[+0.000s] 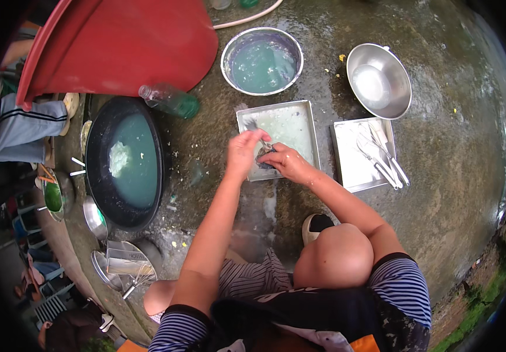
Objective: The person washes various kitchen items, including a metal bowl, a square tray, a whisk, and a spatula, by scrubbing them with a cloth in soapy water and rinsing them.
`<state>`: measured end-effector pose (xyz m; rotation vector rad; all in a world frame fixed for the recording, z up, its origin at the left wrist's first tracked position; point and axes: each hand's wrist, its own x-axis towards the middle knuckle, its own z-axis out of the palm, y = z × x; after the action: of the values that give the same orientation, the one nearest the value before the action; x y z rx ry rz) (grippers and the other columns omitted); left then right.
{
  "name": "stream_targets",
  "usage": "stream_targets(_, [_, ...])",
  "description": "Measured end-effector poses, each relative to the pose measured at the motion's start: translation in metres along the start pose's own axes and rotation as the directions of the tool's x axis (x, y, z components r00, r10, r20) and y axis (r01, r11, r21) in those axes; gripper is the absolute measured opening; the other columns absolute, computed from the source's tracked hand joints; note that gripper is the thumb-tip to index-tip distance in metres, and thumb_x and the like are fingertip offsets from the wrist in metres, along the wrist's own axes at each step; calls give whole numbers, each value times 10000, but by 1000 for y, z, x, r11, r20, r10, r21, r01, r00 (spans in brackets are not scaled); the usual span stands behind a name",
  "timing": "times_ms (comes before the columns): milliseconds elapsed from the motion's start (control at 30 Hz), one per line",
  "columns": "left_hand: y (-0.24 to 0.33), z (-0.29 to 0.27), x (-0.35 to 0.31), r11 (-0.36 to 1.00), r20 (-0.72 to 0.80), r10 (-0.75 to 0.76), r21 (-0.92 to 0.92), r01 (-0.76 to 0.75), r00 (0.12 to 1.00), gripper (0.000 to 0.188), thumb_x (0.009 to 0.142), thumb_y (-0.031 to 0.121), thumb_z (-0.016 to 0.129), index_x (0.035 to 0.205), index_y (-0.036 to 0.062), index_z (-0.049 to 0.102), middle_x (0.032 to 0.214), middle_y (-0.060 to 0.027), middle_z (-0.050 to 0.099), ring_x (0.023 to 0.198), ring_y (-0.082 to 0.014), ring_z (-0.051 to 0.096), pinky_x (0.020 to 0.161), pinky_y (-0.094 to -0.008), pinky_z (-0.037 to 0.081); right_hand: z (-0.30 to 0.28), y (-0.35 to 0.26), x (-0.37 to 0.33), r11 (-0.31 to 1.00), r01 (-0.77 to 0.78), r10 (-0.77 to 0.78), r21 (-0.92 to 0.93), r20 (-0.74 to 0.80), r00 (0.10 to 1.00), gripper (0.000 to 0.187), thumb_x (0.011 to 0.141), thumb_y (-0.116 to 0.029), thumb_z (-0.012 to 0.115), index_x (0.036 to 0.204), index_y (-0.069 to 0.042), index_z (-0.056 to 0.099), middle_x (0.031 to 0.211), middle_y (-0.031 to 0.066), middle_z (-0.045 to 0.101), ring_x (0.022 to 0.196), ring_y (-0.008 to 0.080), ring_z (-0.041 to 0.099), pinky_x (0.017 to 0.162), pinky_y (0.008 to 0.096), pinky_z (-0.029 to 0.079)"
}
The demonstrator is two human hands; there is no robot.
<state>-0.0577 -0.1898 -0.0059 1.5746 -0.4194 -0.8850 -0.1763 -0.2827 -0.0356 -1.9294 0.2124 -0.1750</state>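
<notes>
Both my hands work over a square metal baking pan (308, 126) with cloudy liquid in it. My left hand (242, 154) is closed round a fork (252, 125), its tines pointing up and away from me. My right hand (290, 162) pinches a dark scouring pad (266, 156) against the fork's lower part. The fork's handle end is mostly hidden by the fingers and the pad. To the right, a second square pan (351, 168) holds several white-handled utensils (386, 164), forks among them.
A steel basin (224, 64) of bluish water stands beyond the pan, with a tilted steel bowl (402, 76) to its right. On the left are a large black tub (158, 182), a green-tinted bottle (174, 101), a red tub (130, 47) and a whisk (138, 280). A person's legs (27, 132) show far left.
</notes>
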Motion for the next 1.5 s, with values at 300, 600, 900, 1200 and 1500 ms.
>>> stream_targets(300, [36,6,8,946,7,-18,-323,19,1000,238,842,198,510,912,-27,547,848,-142,593,775,-225,598,690,-318,492,-20,-21,1,916,-122,182,382,-127,975,173,803,-149,536,954,-79,585,807,76,566,735,189,532,657,309,437])
stream_targets(600, [-37,7,4,944,163,-92,327,34,982,369,779,193,600,1113,64,515,957,-121,575,826,-163,568,727,-291,467,-71,47,-105,883,-449,270,-135,-636,723,260,839,-48,402,1063,-38,533,685,108,543,581,155,487,554,296,410])
stream_targets(900, [-105,15,-10,758,220,-58,645,-100,974,370,677,-18,578,1034,72,533,1000,-155,445,932,-296,470,817,-332,394,-113,32,-140,431,-622,40,-654,-674,737,378,716,-5,550,1087,-64,500,998,165,518,976,333,464,833,389,380])
stream_targets(1200, [-70,-17,-16,501,-211,168,859,101,963,414,654,-26,540,1061,22,476,986,-205,466,942,-359,457,830,-402,388,-15,67,-1,772,330,-198,-544,287,937,340,701,-109,564,1037,-97,521,1051,91,483,967,270,464,835,337,395])
stream_targets(1500, [-110,-36,-12,610,-304,-90,736,294,948,399,715,78,497,1109,39,447,950,-239,531,889,-373,524,775,-424,418,25,60,19,900,163,-153,-404,58,987,427,612,-85,626,1021,-66,506,1179,173,398,1126,341,364,942,394,324])
